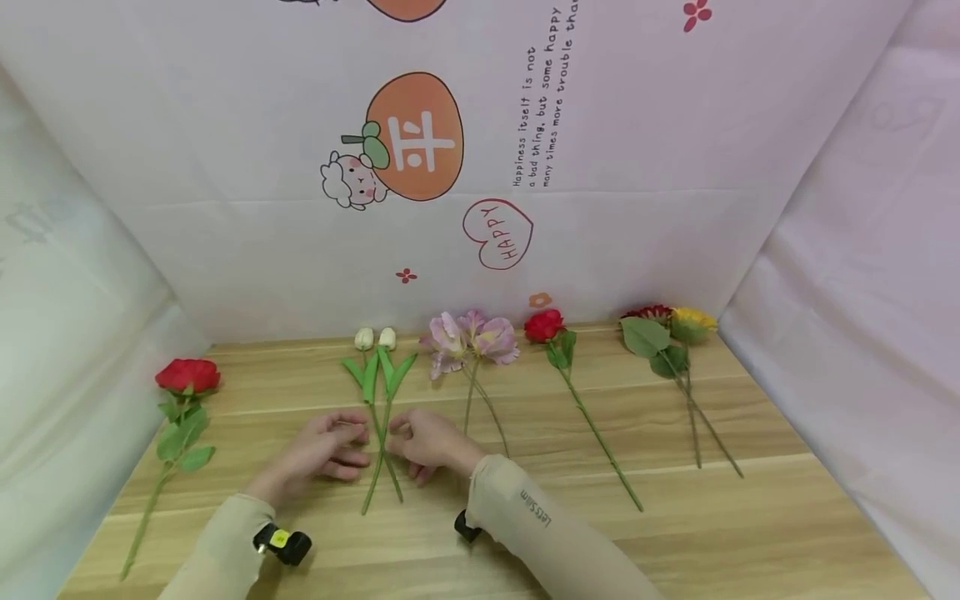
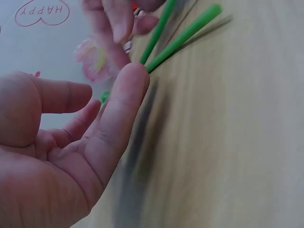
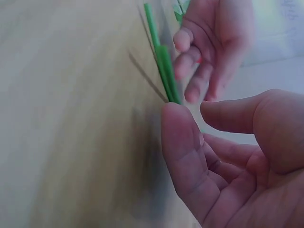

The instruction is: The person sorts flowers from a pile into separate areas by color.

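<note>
Two white tulips with green leaves, a left one and a right one, lie on the wooden table with their stems crossed. My left hand is just left of the stems, fingers loosely bent. On the other side, my right hand has its fingertips right by the stems. Each wrist view shows a gap between thumb and fingers with nothing pinched there. Beyond the fingertips, the green stem ends spread apart in the left wrist view. The fingers hide part of the stems in both wrist views.
Pale purple flowers lie right of the tulips, with a red rose beyond them. Another red rose is at far left. A yellow flower and a dark red one lie at far right. White printed cloth stands behind.
</note>
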`<state>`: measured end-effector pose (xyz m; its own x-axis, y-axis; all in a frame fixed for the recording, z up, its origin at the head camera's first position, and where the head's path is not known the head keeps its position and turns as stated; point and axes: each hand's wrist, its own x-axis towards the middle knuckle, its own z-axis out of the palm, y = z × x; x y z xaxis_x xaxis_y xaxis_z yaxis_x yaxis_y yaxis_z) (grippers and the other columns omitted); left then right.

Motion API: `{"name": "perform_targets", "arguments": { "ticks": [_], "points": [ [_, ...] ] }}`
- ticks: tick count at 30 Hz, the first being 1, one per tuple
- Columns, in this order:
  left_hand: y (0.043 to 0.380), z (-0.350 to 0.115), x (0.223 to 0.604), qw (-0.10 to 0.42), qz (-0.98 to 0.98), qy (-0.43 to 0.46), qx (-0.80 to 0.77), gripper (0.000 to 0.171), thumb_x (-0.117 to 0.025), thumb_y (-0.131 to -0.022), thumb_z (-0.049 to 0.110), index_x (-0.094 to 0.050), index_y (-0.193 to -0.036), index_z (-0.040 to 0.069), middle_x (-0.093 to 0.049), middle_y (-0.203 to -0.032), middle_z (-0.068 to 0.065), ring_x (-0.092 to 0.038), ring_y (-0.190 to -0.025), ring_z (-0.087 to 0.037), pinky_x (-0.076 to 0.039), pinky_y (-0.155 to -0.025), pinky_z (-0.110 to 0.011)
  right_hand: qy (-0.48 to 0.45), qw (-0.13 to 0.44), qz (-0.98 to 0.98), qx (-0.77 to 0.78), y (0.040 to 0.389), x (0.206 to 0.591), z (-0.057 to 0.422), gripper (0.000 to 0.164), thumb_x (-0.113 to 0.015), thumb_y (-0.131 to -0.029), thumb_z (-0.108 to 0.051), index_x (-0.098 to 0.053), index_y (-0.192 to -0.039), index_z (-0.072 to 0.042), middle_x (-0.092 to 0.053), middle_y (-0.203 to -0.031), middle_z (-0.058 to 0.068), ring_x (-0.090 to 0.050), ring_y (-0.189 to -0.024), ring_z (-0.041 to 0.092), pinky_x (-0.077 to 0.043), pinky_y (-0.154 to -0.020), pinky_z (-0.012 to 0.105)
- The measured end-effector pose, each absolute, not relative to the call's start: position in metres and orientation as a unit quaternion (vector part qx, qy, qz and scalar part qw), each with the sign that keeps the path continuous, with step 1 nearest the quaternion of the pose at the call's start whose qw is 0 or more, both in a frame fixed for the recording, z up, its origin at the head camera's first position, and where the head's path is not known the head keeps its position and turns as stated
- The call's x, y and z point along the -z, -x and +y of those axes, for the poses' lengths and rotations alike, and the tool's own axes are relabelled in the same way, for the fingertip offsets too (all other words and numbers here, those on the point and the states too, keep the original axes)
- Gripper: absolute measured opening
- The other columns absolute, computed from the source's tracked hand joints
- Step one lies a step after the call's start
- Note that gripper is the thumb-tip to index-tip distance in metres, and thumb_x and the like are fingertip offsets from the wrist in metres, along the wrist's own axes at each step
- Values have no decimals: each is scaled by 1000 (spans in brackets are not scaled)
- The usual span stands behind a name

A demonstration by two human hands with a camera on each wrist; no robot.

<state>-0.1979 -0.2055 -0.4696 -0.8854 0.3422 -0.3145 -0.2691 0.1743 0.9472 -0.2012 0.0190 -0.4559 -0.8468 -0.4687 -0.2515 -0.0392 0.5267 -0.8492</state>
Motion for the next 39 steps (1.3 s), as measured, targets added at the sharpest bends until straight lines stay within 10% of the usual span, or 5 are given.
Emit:
{"name": "perform_targets", "arguments": {
  "ticks": [22,30,39],
  "points": [
    [181,-335,403,60,948,-73,-305,36,-60,-104,24,-60,-119,-9,-68,-106,-16,-66,-89,-25,-57,-67,-31,216,188,846,449,197,406,128,26,-61,-104,-21,-65,-125,-6,-65,-87,18,-67,-59,33,-60,-58,52],
    [169,-373,407,49,975,-72,-207,37,-62,-103,26,-65,-109,-11,-70,-100,-18,-64,-98,-45,-53,-79,-59,238,178,843,448,192,414,168,28,-61,-103,-21,-66,-127,-6,-67,-95,14,-67,-78,32,-60,-65,40],
    [162,-396,420,62,985,-71,-147,45,-64,-99,25,-61,-105,-19,-66,-97,-32,-63,-91,-51,-52,-76,-62,231,150,842,464,182,419,203,30,-61,-104,-22,-65,-129,-5,-67,-118,14,-62,-104,22,-54,-87,32]
  ]
}}
